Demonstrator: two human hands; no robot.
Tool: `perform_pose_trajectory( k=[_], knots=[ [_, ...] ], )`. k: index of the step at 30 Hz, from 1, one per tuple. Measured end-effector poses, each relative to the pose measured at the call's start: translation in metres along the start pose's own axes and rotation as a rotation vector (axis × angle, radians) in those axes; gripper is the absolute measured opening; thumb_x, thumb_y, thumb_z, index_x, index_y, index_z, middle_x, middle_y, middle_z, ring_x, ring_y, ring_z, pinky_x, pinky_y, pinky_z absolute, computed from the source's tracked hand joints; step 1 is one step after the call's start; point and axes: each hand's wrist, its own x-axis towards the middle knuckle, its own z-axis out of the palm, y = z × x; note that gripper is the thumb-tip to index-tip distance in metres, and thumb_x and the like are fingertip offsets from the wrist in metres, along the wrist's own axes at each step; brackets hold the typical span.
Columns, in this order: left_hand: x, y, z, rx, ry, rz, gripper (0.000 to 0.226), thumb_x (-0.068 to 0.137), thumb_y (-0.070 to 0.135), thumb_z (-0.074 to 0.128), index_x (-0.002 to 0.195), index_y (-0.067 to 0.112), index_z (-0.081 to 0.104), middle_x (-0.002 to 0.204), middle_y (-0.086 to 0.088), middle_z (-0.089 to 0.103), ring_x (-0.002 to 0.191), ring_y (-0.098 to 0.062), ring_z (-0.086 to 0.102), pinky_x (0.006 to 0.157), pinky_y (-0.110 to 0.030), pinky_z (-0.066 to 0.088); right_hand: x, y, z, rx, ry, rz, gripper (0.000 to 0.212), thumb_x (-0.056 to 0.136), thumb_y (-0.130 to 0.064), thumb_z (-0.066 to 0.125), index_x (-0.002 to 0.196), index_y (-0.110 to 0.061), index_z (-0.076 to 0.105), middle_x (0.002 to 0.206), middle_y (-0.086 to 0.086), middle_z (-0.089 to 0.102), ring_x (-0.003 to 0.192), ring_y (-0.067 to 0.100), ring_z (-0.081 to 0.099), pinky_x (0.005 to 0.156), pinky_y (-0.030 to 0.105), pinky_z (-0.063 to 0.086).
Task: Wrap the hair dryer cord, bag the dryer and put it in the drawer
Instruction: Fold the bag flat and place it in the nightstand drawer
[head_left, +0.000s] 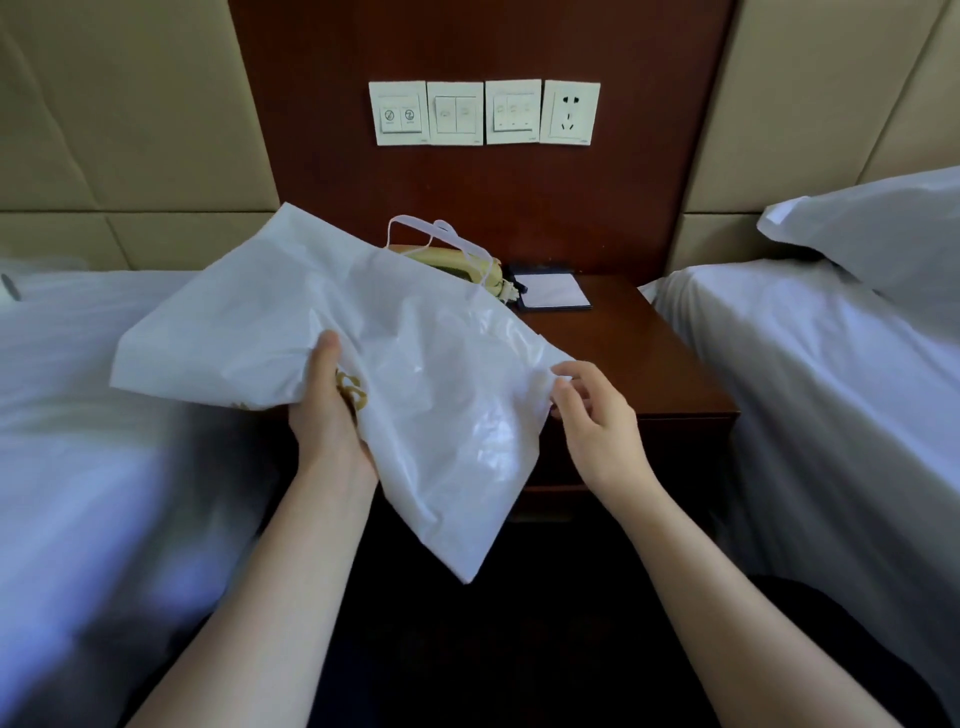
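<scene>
A large white plastic bag (415, 374) with a white drawstring loop hangs in front of me over the wooden nightstand (649, 358). My left hand (327, 410) grips the bag's left side, where a gold printed mark shows. My right hand (592, 410) pinches the bag's right edge with thumb and fingertips. The hair dryer is not visible; the bag hides most of the nightstand top. The nightstand's drawer front (623, 447) below the top looks closed, and the bag partly covers it.
A cream telephone (457, 262) and a notepad in a dark holder (556, 292) sit at the back of the nightstand. White beds flank it, left (104, 415) and right (831, 389), with a pillow (883, 228). Wall switches and a socket (569, 111) are above.
</scene>
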Motion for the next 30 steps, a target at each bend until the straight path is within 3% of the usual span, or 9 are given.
perform_pose_trajectory(
  k=[3,9,12,17,18,21,25,28,30],
  knots=[
    [-0.006,0.013,-0.014,0.02,0.061,0.032,0.066,0.06,0.045,0.077,0.121,0.025,0.064,0.115,-0.002,0.071,0.1,-0.026,0.069,0.089,-0.047,0.054,-0.006,0.004,0.004,0.06,0.029,0.111,0.015,0.095,-0.026,0.044,0.092,-0.027,0.059,0.088,-0.006,0.063,0.085,0.016,0.061,0.08,0.036,0.05],
    [-0.006,0.044,-0.041,0.13,0.165,0.073,0.066,0.057,0.045,0.081,0.117,0.023,0.066,0.108,0.003,0.072,0.098,-0.025,0.07,0.086,-0.044,0.056,-0.01,0.048,0.02,0.197,-0.044,0.543,0.018,0.096,-0.026,0.045,0.108,-0.019,0.055,0.114,0.006,0.058,0.101,0.02,0.055,0.088,0.037,0.047],
    [-0.002,0.051,-0.047,0.263,0.215,0.158,0.059,0.07,0.03,0.079,0.123,0.009,0.062,0.098,-0.001,0.072,0.086,-0.016,0.069,0.066,-0.024,0.054,-0.011,0.064,0.035,0.295,-0.059,0.679,0.025,0.094,-0.026,0.051,0.117,-0.016,0.054,0.119,0.005,0.053,0.108,0.021,0.051,0.086,0.036,0.045],
    [0.004,0.048,-0.048,0.45,0.145,0.137,0.061,0.071,0.02,0.079,0.123,-0.001,0.057,0.078,-0.003,0.064,0.052,-0.007,0.056,0.045,-0.016,0.045,0.002,0.065,0.065,0.38,-0.01,0.795,0.021,0.091,-0.024,0.058,0.107,-0.011,0.056,0.11,0.007,0.058,0.102,0.022,0.056,0.082,0.035,0.047],
    [0.004,0.047,-0.047,0.486,0.122,0.133,0.059,0.071,0.018,0.079,0.123,-0.001,0.057,0.083,-0.007,0.067,0.052,-0.005,0.058,0.042,-0.013,0.044,0.005,0.066,0.069,0.385,0.003,0.817,0.021,0.09,-0.023,0.059,0.107,-0.011,0.056,0.108,0.008,0.059,0.1,0.023,0.057,0.082,0.036,0.048],
    [0.003,0.04,-0.047,0.574,0.048,0.144,0.058,0.07,0.016,0.08,0.123,0.009,0.058,0.112,-0.015,0.068,0.083,-0.016,0.068,0.054,-0.018,0.049,0.012,0.071,0.079,0.335,0.022,0.842,0.031,0.087,-0.026,0.064,0.11,-0.006,0.06,0.106,0.012,0.062,0.102,0.029,0.06,0.089,0.041,0.051],
    [0.005,0.036,-0.046,0.637,-0.017,0.138,0.059,0.067,0.02,0.082,0.12,0.015,0.057,0.114,-0.02,0.066,0.1,-0.031,0.065,0.062,-0.024,0.05,0.013,0.071,0.084,0.321,0.004,0.873,0.019,0.088,-0.032,0.06,0.085,-0.013,0.063,0.109,0.011,0.065,0.106,0.028,0.061,0.08,0.036,0.051],
    [0.006,0.038,-0.048,0.646,-0.022,0.138,0.06,0.067,0.02,0.082,0.121,0.018,0.057,0.11,-0.007,0.069,0.092,-0.021,0.067,0.07,-0.027,0.052,0.011,0.071,0.079,0.309,-0.046,0.884,0.018,0.089,-0.036,0.058,0.086,-0.019,0.062,0.116,0.007,0.063,0.108,0.025,0.06,0.075,0.035,0.05],
    [0.005,0.04,-0.049,0.656,-0.022,0.132,0.057,0.067,0.02,0.082,0.119,0.018,0.058,0.102,-0.003,0.07,0.082,-0.015,0.067,0.066,-0.027,0.053,0.006,0.069,0.074,0.299,-0.073,0.89,0.019,0.09,-0.036,0.057,0.097,-0.018,0.062,0.116,0.006,0.061,0.103,0.023,0.06,0.073,0.035,0.049]
  ],
)
